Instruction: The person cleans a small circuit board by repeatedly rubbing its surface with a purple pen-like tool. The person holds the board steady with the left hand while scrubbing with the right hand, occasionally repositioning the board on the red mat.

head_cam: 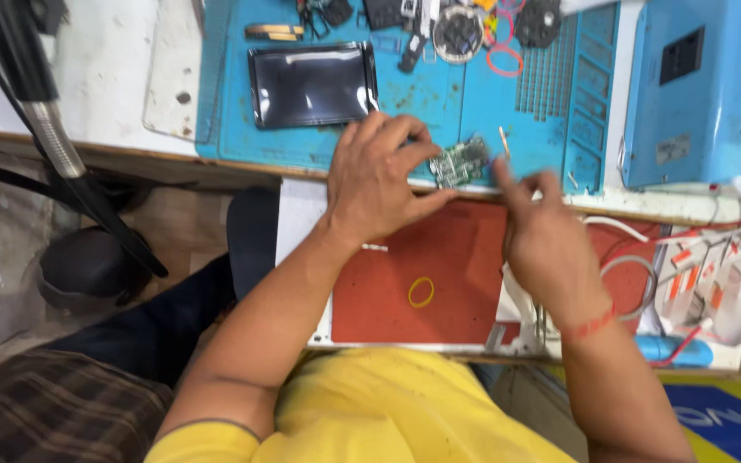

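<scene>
A small green circuit board [462, 161] lies at the near edge of the blue work mat [439, 103]. My left hand [379, 176] pinches its left side with thumb and fingers. My right hand [538, 227] hovers just right of the board, blurred, fingers pinched around a thin tool [504, 141] whose tip points up near the board's right edge. A red thread band circles my right wrist.
A dark phone screen [312, 84] lies on the mat farther back, with tools and parts [456, 30] along the far edge. A blue box unit [701, 86] stands right. A red mat [439, 274] with a yellow rubber band [421, 291] fills an open drawer; cables [705, 274] lie right.
</scene>
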